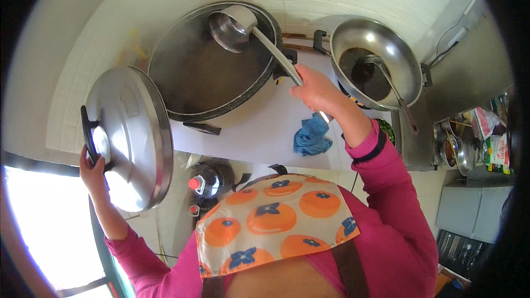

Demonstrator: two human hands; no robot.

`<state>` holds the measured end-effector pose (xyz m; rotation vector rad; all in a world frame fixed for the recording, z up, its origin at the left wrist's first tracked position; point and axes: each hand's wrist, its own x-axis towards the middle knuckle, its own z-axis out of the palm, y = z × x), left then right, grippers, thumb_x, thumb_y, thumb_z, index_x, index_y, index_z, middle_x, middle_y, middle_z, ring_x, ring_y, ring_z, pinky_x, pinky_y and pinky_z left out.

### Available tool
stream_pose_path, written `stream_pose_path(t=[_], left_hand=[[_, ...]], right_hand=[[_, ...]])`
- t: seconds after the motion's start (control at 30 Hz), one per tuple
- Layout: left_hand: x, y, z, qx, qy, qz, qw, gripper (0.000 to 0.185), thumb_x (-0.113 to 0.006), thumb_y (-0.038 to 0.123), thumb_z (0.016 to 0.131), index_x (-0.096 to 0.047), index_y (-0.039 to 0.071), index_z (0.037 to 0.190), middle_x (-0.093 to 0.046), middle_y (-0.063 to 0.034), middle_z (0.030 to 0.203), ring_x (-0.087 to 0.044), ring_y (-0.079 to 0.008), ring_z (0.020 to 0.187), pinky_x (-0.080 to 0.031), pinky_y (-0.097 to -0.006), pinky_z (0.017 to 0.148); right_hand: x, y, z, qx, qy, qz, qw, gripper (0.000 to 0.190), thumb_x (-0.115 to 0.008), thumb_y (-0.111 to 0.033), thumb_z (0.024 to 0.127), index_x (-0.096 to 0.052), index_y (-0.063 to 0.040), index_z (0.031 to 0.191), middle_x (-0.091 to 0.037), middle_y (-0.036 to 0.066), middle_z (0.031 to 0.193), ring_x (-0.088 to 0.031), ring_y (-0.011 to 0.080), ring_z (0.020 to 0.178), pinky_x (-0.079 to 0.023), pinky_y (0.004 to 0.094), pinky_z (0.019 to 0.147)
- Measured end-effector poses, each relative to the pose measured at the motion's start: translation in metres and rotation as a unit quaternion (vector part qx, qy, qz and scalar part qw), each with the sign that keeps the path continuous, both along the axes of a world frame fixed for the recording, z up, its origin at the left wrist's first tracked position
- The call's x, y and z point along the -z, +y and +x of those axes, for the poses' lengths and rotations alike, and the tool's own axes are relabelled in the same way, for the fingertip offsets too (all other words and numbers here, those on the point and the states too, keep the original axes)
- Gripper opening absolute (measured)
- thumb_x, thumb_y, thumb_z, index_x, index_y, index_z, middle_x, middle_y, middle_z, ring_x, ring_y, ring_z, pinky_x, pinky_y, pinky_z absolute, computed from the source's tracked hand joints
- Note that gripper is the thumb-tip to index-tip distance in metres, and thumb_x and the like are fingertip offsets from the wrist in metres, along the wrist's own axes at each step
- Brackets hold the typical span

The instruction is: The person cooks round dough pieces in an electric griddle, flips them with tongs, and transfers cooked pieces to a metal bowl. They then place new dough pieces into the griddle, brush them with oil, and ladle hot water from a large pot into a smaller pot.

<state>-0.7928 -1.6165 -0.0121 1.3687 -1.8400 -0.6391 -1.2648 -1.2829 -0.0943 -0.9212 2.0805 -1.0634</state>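
In my left hand (92, 174) is the black handle of a large domed metal lid (136, 140), held tilted at the left of the pot. My right hand (316, 91) grips the long handle of a stainless steel ladle (236, 29). The ladle's bowl hangs over a wide dark pot (221, 114) of brown liquid, with faint steam above it. Whether the bowl touches the liquid I cannot tell. A crumpled blue cloth (312, 136) lies on the white counter just below my right hand.
Right of the pot stands a steel wok (397, 49) with dark liquid and a spatula (389, 76) in it. Large dark bottles (213, 178) with red caps stand below the counter (244, 136). Bowls (466, 157) and packets (497, 153) crowd the far right. A tiled wall rises behind.
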Motion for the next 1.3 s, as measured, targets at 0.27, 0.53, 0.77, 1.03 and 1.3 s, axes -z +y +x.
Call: stream_pose_path(t=[0.27, 0.53, 0.77, 1.03, 1.3], left_hand=[[0.036, 0.067, 0.041, -0.082, 0.021, 0.013, 0.996, 0.065, -0.062, -0.004, 0.084, -0.046, 0.011, 0.146, -0.060, -0.0047, 0.096, -0.059, -0.0137, 0.085, -0.050, -0.0275, 0.078], [0.065, 0.089, 0.061, -0.079, 0.026, 0.055, 0.995, 0.068, -0.060, -0.005, 0.082, -0.044, 0.011, 0.147, -0.061, -0.0045, 0.096, -0.060, -0.0134, 0.087, -0.049, -0.0278, 0.079], [0.071, 0.094, 0.065, -0.083, 0.027, 0.066, 0.994, 0.069, -0.059, -0.007, 0.081, -0.044, 0.008, 0.147, -0.061, -0.0062, 0.097, -0.060, -0.0139, 0.087, -0.049, -0.0260, 0.077], [0.073, 0.089, 0.069, -0.078, 0.052, 0.075, 0.993, 0.070, -0.058, -0.009, 0.081, -0.044, 0.008, 0.147, -0.061, -0.0066, 0.099, -0.060, -0.0136, 0.085, -0.048, -0.0251, 0.073], [0.068, 0.084, 0.062, -0.054, 0.055, 0.058, 0.995, 0.069, -0.059, -0.008, 0.082, -0.045, 0.011, 0.147, -0.062, -0.0057, 0.100, -0.059, -0.0134, 0.085, -0.048, -0.0254, 0.075]], right_hand=[[0.004, -0.051, -0.011, -0.066, 0.333, 0.100, 0.935, 0.021, -0.057, -0.005, 0.083, -0.055, 0.004, 0.102, -0.067, 0.028, 0.091, -0.066, 0.0455, 0.087, -0.052, 0.0524, 0.073], [-0.037, -0.084, -0.016, -0.167, 0.076, 0.252, 0.950, 0.013, -0.061, -0.010, 0.086, -0.059, 0.002, 0.081, -0.060, 0.012, 0.066, -0.062, 0.0222, 0.059, -0.048, 0.0413, 0.051], [-0.016, -0.092, -0.026, -0.087, -0.517, 0.119, 0.843, 0.014, -0.057, -0.010, 0.096, -0.054, 0.003, 0.091, -0.045, -0.001, 0.065, -0.041, 0.0052, 0.048, -0.037, 0.0212, 0.038], [-0.006, -0.061, 0.012, -0.025, -0.731, -0.023, 0.682, 0.020, -0.056, -0.008, 0.097, -0.048, 0.008, 0.105, -0.042, -0.003, 0.069, -0.040, 0.0007, 0.050, -0.036, 0.0138, 0.038], [-0.044, 0.012, 0.015, -0.019, -0.666, -0.112, 0.738, 0.024, -0.055, -0.008, 0.097, -0.050, 0.008, 0.114, -0.043, -0.004, 0.071, -0.040, -0.0006, 0.048, -0.032, 0.0146, 0.034]])
